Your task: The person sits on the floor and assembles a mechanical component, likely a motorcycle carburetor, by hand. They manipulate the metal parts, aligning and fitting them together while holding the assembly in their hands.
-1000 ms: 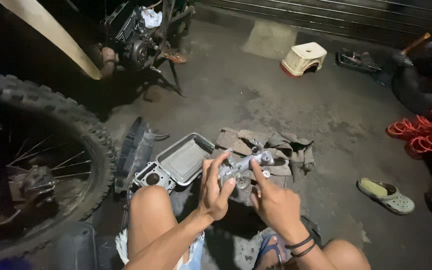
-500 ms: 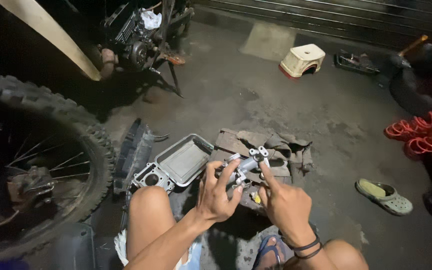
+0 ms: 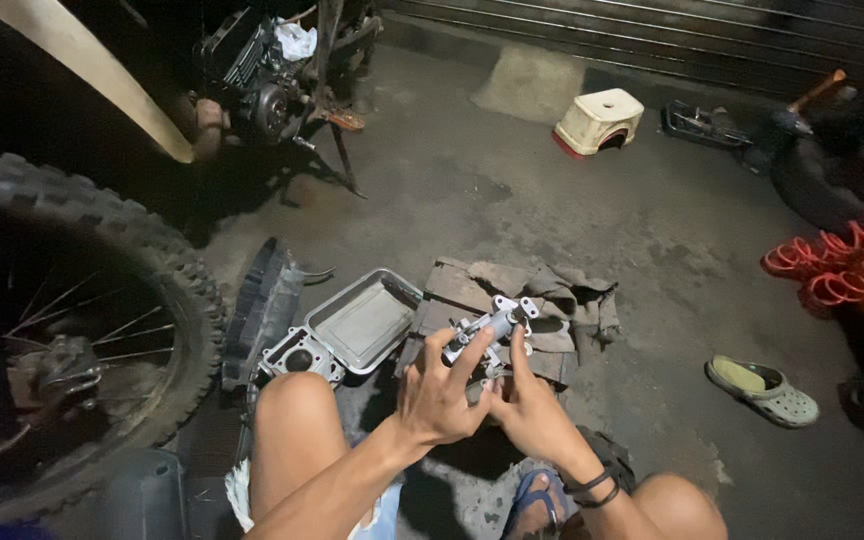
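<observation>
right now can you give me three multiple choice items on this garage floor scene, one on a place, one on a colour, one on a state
1. Where does the metal tray lie?
A. on the plastic stool
B. on the floor beside the cylinder block
C. on the knobby tyre

2. What colour is the coiled hose?
A. orange-red
B. blue
C. white

3. How is the small metal engine part held?
A. lying untouched on the rags
B. in the left hand only
C. in both hands

Answers:
1 B, the tray rests on the concrete next to the cylinder block, right of the knobby tyre.
2 A, its loops show orange-red at the right edge.
3 C, the left hand and right hand both grip it above the rags.
</observation>
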